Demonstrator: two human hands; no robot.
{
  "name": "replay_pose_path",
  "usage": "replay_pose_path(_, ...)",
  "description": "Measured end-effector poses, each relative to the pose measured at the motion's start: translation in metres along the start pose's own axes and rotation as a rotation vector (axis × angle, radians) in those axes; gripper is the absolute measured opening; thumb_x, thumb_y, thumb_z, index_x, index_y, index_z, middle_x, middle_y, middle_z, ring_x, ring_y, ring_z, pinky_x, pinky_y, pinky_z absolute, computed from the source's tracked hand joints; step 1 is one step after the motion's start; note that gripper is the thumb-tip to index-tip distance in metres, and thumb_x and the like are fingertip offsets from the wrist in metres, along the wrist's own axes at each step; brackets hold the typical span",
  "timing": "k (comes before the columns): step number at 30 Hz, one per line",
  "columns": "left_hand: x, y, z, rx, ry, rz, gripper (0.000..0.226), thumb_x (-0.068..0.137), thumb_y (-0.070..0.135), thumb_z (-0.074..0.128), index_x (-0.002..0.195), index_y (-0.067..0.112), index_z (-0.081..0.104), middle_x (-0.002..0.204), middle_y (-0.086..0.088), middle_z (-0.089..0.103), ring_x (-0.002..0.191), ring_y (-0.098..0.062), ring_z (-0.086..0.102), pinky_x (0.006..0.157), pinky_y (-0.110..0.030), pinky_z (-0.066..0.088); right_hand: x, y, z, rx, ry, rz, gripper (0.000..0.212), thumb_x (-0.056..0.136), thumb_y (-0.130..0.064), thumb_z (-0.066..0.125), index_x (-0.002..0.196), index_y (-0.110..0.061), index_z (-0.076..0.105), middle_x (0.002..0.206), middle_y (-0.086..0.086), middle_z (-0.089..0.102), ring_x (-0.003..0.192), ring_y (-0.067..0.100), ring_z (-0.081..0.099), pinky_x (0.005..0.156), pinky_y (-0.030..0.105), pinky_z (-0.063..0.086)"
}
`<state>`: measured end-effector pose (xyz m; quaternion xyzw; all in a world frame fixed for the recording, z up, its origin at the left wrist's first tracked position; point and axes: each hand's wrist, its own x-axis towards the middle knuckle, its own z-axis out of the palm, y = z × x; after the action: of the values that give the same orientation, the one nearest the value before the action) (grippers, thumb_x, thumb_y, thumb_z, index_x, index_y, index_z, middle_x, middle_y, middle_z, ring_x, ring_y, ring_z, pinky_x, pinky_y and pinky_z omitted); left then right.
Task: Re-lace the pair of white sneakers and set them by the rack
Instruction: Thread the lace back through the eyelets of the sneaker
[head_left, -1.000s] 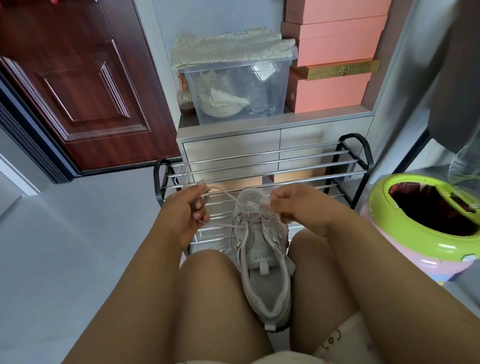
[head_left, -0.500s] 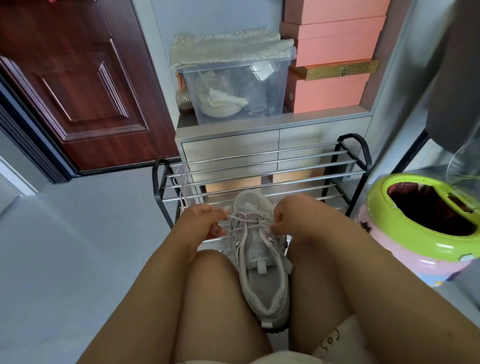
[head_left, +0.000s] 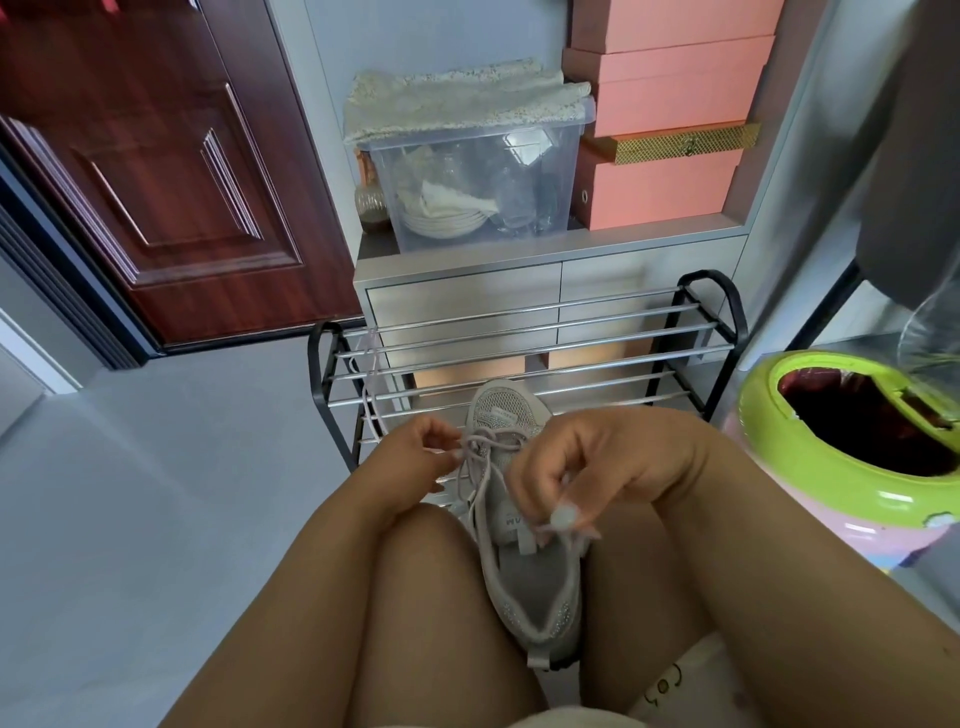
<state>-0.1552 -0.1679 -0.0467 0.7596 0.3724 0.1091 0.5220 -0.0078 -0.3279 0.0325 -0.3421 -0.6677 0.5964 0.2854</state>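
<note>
While both hands (head_left: 415, 457) (head_left: 587, 467) pinch the lace (head_left: 480, 447), the sneaker (head_left: 524, 561) tongue's lettering (partly hidden) is unreadable.

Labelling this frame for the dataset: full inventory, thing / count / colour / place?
sneaker: 1, white-grey, between the knees
lace: 1, pale, partly threaded in the sneaker
loose lace: 1, pale, hanging on the rack
rack: 1, black and chrome, ahead
clear bin: 1, on the cabinet
boxes: stack, salmon, right of the bin
door: 1, red-brown, left
round bin: 1, green and pink, right
left hand: pinches the lace
right hand: pinches the lace's end
</note>
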Motion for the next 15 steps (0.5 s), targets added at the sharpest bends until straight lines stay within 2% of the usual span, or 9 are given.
replay_pose_path(1,0.001,-0.002,0.000,0.067,-0.018,0.009,0.021,0.085,0.012,0.069,0.104,0.016,0.060,0.104,0.003,0.066,0.086,-0.013,0.061,0.069,-0.029,0.051,0.002,0.002,0.001,-0.064,-0.055,0.075,0.019,0.082,-0.012,0.059,0.066,-0.018,0.066,0.070,0.001,0.057,0.066,0.028,0.051,0.072,0.038,0.043)
replay_pose_path(2,0.003,-0.004,0.001,0.144,-0.032,0.022,0.023,0.083,0.012,0.071,0.102,0.019,0.059,0.107,0.008,0.065,0.085,-0.010,0.060,0.067,-0.026,0.048,0.004,0.003,0.003,-0.115,-0.099,0.159,0.016,0.085,-0.013,0.059,0.072,-0.017,0.068,0.070,0.004,0.060,0.064,0.026,0.054,0.070,0.032,0.045)
replay_pose_path(4,0.005,-0.003,0.003,0.264,-0.040,0.048,0.023,0.082,0.016,0.073,0.099,0.022,0.059,0.106,0.014,0.063,0.083,-0.004,0.057,0.064,-0.022,0.043,0.006,-0.001,0.007,-0.180,-0.126,0.315,0.017,0.091,-0.011,0.058,0.088,0.001,0.070,0.073,0.009,0.066,0.060,0.007,0.058,0.066,0.011,0.044)
replay_pose_path(5,0.007,-0.003,0.003,0.297,-0.032,0.065,0.021,0.082,0.017,0.073,0.097,0.022,0.060,0.103,0.014,0.063,0.082,-0.002,0.056,0.063,-0.020,0.042,0.005,-0.004,0.008,-0.192,-0.114,0.377,0.023,0.093,-0.011,0.057,0.095,0.009,0.068,0.072,0.007,0.068,0.059,-0.001,0.058,0.064,0.007,0.043)
replay_pose_path(7,0.011,-0.001,0.004,0.323,-0.024,0.100,0.015,0.081,0.016,0.074,0.087,0.019,0.061,0.092,0.011,0.064,0.081,-0.005,0.057,0.066,-0.020,0.043,-0.001,-0.011,0.006,-0.206,-0.057,0.407,0.030,0.094,-0.016,0.056,0.103,0.011,0.066,0.071,-0.008,0.069,0.064,-0.002,0.062,0.070,0.008,0.046)
replay_pose_path(8,0.011,-0.001,0.003,0.329,-0.033,0.113,0.012,0.082,0.015,0.074,0.083,0.017,0.062,0.085,0.009,0.064,0.078,-0.007,0.057,0.067,-0.021,0.044,-0.004,-0.012,0.004,-0.198,-0.011,0.383,0.034,0.093,-0.023,0.056,0.103,0.008,0.067,0.076,-0.010,0.071,0.072,0.004,0.065,0.077,0.014,0.049)
replay_pose_path(10,0.010,0.000,0.000,0.325,-0.070,0.109,0.008,0.085,0.014,0.070,0.083,0.012,0.063,0.079,0.005,0.063,0.072,-0.008,0.055,0.064,-0.021,0.043,-0.010,-0.009,-0.001,-0.165,0.123,0.348,0.038,0.087,-0.036,0.058,0.095,-0.001,0.072,0.085,-0.003,0.073,0.080,0.014,0.068,0.084,0.028,0.053)
replay_pose_path(11,0.010,0.000,-0.003,0.298,-0.086,0.093,0.007,0.087,0.015,0.068,0.085,0.010,0.063,0.079,0.004,0.064,0.070,-0.008,0.054,0.063,-0.021,0.043,-0.013,-0.005,-0.004,-0.148,0.233,0.340,0.033,0.087,-0.038,0.061,0.089,-0.007,0.074,0.083,-0.001,0.073,0.077,0.015,0.068,0.082,0.030,0.053)
replay_pose_path(15,0.004,0.014,-0.023,-0.003,-0.042,-0.002,0.001,0.091,0.012,0.061,0.090,0.012,0.061,0.078,-0.001,0.070,0.075,-0.015,0.062,0.070,-0.028,0.048,-0.017,0.007,-0.009,-0.025,0.719,0.245,0.030,0.082,-0.034,0.060,0.072,-0.008,0.070,0.066,0.002,0.069,0.057,0.015,0.061,0.059,0.023,0.046)
